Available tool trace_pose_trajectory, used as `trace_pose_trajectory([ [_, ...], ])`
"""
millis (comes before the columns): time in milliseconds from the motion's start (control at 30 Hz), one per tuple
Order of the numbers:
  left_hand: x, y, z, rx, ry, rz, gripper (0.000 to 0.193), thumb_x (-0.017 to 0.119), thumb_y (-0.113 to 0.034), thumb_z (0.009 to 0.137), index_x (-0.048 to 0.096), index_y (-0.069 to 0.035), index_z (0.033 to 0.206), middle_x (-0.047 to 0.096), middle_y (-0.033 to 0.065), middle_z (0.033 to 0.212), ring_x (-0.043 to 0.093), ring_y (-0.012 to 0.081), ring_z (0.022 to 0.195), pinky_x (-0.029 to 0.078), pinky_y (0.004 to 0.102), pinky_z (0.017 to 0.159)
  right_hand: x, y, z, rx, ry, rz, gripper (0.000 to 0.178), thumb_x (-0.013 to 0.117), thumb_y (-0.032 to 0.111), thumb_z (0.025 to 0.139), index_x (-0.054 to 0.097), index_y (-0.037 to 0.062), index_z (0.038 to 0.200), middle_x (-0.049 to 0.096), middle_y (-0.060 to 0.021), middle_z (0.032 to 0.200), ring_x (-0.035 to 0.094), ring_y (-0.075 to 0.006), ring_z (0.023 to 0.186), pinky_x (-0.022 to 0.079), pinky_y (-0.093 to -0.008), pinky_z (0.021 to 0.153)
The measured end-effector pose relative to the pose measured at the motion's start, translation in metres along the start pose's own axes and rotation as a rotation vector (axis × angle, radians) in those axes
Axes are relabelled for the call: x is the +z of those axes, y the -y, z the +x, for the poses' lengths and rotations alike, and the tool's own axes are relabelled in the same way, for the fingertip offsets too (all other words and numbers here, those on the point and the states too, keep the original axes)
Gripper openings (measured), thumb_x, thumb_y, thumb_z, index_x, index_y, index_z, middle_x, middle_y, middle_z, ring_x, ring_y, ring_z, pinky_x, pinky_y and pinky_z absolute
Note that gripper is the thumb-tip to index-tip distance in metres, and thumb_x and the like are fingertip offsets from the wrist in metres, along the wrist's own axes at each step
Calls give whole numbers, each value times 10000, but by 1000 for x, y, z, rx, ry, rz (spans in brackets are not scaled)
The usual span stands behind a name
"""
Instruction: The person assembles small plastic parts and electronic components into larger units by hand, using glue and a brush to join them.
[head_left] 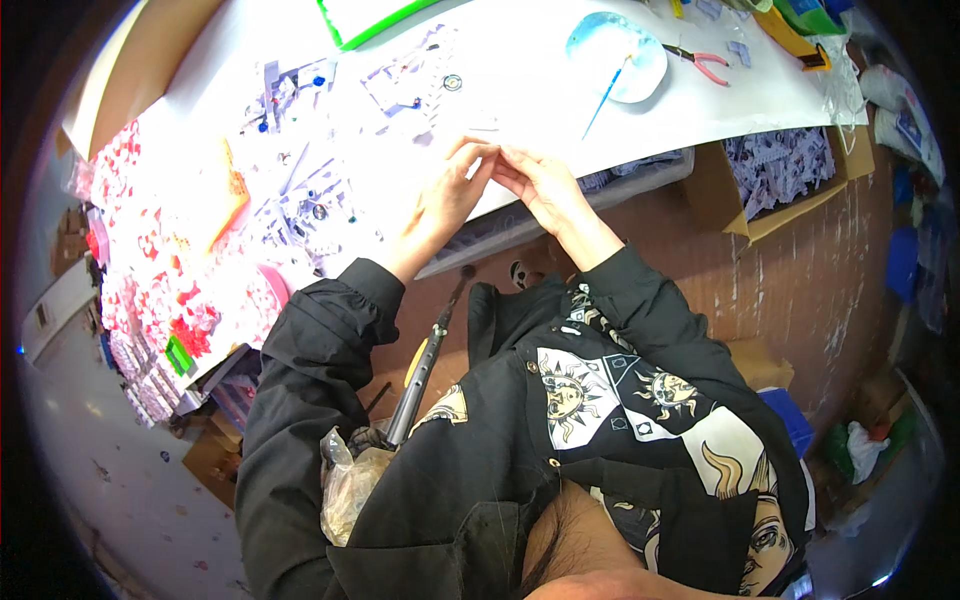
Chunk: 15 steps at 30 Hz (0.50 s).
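Note:
Just over the front edge of the white table [520, 90], my left hand [446, 200] and my right hand [552, 192] meet at the fingertips. Thumbs and forefingers of both are pinched together; whatever lies between them is too small or hidden to name. Left of my hands, small pale purple and white strips [305, 200] are scattered with dark blue round bits among them. A round dish [640, 75] with bluish stains stands farther right. Across its rim leans a thin blue paintbrush [604, 100], and beside it lie pliers [708, 66] with pink handles.
Red and white small pieces [160, 290] cover the table's left end. A green-edged tray [375, 25] sits at the back. Below the right edge stands a cardboard box [745, 215] full of purple-white pieces. A plastic bag [350, 490] hangs by my left arm.

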<state>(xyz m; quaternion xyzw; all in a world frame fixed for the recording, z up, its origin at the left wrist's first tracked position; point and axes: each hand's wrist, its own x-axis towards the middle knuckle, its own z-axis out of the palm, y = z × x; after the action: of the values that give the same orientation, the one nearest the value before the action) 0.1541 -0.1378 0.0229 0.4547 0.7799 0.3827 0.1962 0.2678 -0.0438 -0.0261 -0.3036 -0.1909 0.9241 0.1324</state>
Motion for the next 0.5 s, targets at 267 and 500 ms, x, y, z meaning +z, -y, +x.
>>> trace_pose_trajectory([
  [267, 6, 27, 16, -34, 50, -120, 172, 665, -54, 845, 663, -33, 1015, 640, 79, 953, 633, 189, 903, 501, 293, 808, -14, -8, 22, -44, -46, -90, 235, 588, 129, 930, 624, -65, 1057, 654, -130, 996, 648, -179, 883, 546, -284, 841],
  [500, 3, 29, 26, -54, 197, 4, 148, 654, -65, 857, 681, -29, 997, 629, 83, 950, 636, 179, 876, 506, 285, 791, -23, -13, 28, -58, -56, -67, 240, 586, 143, 934, 622, -76, 1027, 656, -119, 942, 648, -155, 835, 555, -273, 808],
])
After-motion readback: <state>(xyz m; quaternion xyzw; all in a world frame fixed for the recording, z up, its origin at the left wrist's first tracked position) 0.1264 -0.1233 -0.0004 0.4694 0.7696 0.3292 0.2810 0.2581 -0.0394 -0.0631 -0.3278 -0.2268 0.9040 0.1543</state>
